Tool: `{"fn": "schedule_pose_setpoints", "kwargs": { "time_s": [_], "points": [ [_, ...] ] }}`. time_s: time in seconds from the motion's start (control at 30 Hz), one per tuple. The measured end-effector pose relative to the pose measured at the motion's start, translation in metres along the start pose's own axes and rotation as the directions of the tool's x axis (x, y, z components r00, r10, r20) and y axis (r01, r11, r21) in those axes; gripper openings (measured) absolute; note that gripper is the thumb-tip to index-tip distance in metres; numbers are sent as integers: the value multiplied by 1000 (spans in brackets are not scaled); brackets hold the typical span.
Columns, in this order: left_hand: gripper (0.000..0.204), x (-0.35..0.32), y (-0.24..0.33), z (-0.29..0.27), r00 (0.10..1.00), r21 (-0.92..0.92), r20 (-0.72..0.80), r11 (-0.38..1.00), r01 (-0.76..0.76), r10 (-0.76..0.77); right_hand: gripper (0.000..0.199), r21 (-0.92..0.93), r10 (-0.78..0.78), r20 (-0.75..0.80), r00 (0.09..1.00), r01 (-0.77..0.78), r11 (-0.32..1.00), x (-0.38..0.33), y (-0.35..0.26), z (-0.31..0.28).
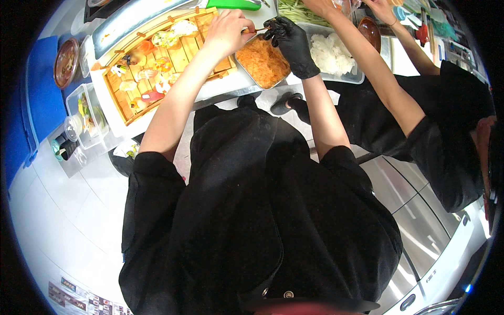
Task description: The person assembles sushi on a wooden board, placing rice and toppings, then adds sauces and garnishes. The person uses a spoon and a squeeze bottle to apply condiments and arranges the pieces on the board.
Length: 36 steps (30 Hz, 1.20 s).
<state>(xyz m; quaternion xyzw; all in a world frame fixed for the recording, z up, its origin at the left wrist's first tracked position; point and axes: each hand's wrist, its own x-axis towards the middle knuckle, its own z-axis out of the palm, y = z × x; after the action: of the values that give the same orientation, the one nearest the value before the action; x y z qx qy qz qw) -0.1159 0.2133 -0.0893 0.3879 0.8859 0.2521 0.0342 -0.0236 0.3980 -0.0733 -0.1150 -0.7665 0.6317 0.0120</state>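
My bare left hand (229, 32) is over the right end of a wooden boat-shaped tray (116, 97), its fingers pinched on one end of a thin brownish stick-like piece (258, 30). My right hand (294, 48), in a black glove, has its fingertips closed at the other end of that piece. What exactly the piece is, I cannot make out. Several pieces of sushi (152, 96) lie on the slats of the tray. Just below the gap between my hands stands a metal pan of shredded orange vegetable (265, 62).
Right of my glove is a clear tub of white shreds (331, 54), with green strips (302, 11) behind. A green-handled knife (233, 4) lies at the far edge. A co-worker's arms (362, 63) reach in from the right. At left stand a clear container (90, 118) and a brown lid (66, 63).
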Motion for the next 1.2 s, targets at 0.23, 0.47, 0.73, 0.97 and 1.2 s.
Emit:
{"fn": "schedule_pose_setpoints", "kwargs": {
  "time_s": [0.23,0.47,0.73,0.97,1.2],
  "points": [
    [10,0,-1,2,999,-17,17,999,47,-47,19,-452,-370,69,926,360,816,-6,-7,-10],
    [12,-1,-13,6,1000,-64,0,998,27,-27,20,-106,-43,-217,975,20,994,-64,-33,-21],
    [42,-51,35,-41,989,-169,-141,985,29,-54,16,-328,-108,-63,992,81,941,-114,2,24],
    [62,-99,77,-34,994,68,-38,992,103,-100,18,-326,-174,-101,980,133,936,-112,12,34],
    [58,-98,73,-20,984,28,-131,991,129,-124,28,474,417,-174,892,-295,830,-106,11,30]
  ]
}}
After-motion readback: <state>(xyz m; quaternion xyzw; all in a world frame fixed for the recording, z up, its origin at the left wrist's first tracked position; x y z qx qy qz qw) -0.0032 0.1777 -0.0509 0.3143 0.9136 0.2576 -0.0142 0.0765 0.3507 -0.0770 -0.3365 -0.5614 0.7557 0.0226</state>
